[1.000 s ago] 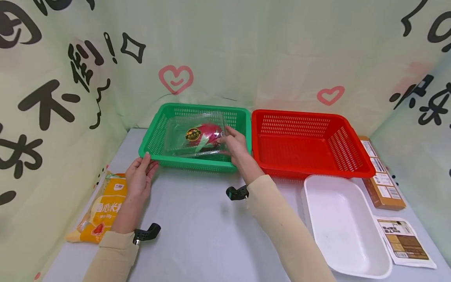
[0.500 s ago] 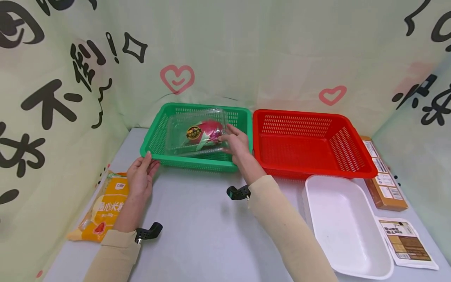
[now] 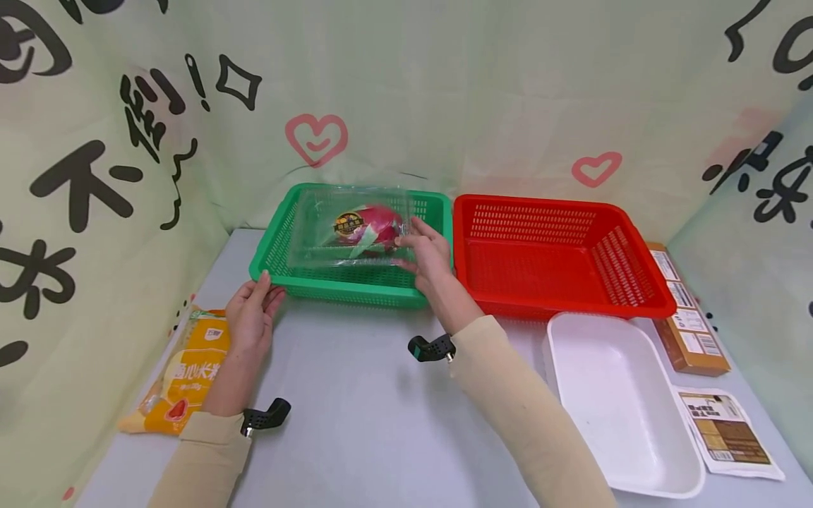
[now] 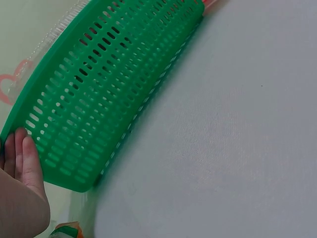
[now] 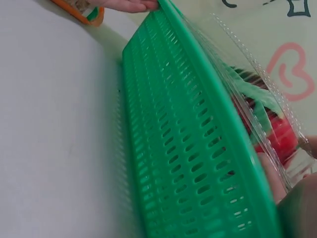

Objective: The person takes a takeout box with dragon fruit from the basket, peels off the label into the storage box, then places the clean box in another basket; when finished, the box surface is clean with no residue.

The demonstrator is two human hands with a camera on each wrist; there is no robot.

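Note:
A clear plastic clamshell box [image 3: 308, 236] with a dragon fruit [image 3: 381, 224] inside sits within the outline of the green basket [image 3: 343, 291] in the head view. My right hand [image 3: 432, 259] pinches the box by its right end, thumb on the near side. In the right wrist view the dragon fruit [image 5: 283, 140] shows red with green scales through the plastic, above the basket's rim. My left hand [image 3: 250, 317] holds the near left corner of the green basket, thumb on top of the rim. Its fingers [image 4: 20, 153] lie against the basket's outer wall in the left wrist view.
Right of the green basket stands a red basket [image 3: 521, 264]. A white tray [image 3: 625, 402] is in front of it, with a brown carton [image 3: 691, 324] and a flat white-and-brown packet [image 3: 730, 434] farther right. A yellow snack bag [image 3: 190, 374] lies by my left forearm.
My right hand has raised the clamshell box with the dragon fruit slightly, and its near edge has come away from the basket's front rim. The left hand stays at the corner.

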